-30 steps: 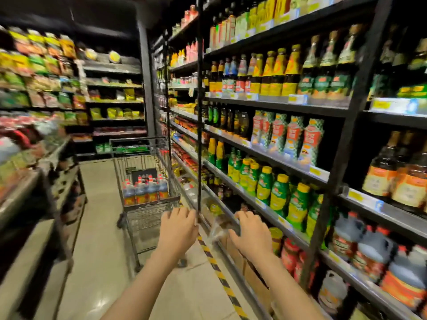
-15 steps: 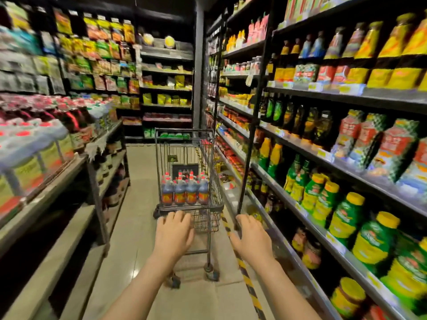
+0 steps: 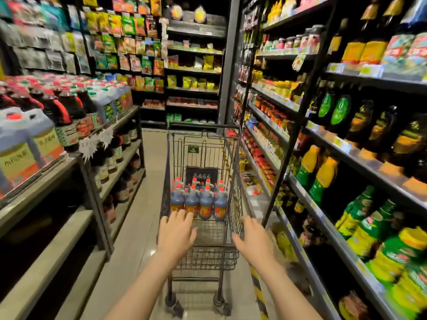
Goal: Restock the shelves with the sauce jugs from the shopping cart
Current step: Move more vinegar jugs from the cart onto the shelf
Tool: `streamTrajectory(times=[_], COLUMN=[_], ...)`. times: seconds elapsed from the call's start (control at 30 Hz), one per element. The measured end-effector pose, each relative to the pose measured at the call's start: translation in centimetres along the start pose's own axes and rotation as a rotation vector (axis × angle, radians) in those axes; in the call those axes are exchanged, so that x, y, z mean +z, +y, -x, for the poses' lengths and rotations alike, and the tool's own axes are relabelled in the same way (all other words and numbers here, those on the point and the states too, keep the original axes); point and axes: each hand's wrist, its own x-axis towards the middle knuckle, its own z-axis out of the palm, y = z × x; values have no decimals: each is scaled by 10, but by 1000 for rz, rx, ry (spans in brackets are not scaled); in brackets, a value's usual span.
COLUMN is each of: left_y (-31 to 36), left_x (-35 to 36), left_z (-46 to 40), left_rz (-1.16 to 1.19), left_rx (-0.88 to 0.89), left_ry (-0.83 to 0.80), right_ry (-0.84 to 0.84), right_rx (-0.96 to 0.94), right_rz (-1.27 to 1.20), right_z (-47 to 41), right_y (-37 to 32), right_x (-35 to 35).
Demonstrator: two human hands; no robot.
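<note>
A wire shopping cart (image 3: 233,172) stands in the aisle straight ahead. Several dark sauce jugs (image 3: 199,200) with red caps and orange labels stand upright in rows in its basket. My left hand (image 3: 176,232) is at the left of the cart's near end, fingers spread, holding nothing. My right hand (image 3: 253,236) is at the near right corner, fingers also apart. Whether either hand touches the cart's rim is unclear. The cart's handle is hidden behind my hands.
Left shelving (image 3: 108,181) carries large pale jugs (image 3: 25,144) and dark bottles on top, with bare boards lower down (image 3: 53,241). Right shelving (image 3: 346,245) is packed with green and yellow bottles. A black-and-yellow floor stripe (image 3: 258,292) runs along its base. More shelves close off the aisle's far end.
My view has swung left, from the right shelves to facing the cart. The cart is now closer and centred, and both hands have come up to its near end.
</note>
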Motion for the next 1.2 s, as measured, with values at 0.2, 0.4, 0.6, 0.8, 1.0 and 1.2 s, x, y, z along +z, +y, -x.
streamTrajectory(times=[0.2, 0.4, 0.6, 0.8, 1.0, 1.2], left_y=[-32, -64, -76, -71, -64, -62], left_x=[72, 153, 230, 324, 422, 507], left_z=[-75, -157, -216, -258, -282, -285], left_rz=[29, 62, 130, 245, 196, 369], left_rx=[-52, -5, -42, -115, -183, -352], left_ry=[-140, -240, -443, -502, -619, -557], right_ry=[-93, -177, -211, -226, -233, -190], right_rx=[28, 139, 257, 386, 426, 545], right_rz=[-49, -80, -132, -256, -227, -356], right_z=[-100, -199, -274, -337, -386, -423], right_y=[2, 6, 23, 58, 90, 123], right_x=[58, 118, 176, 250, 326, 390])
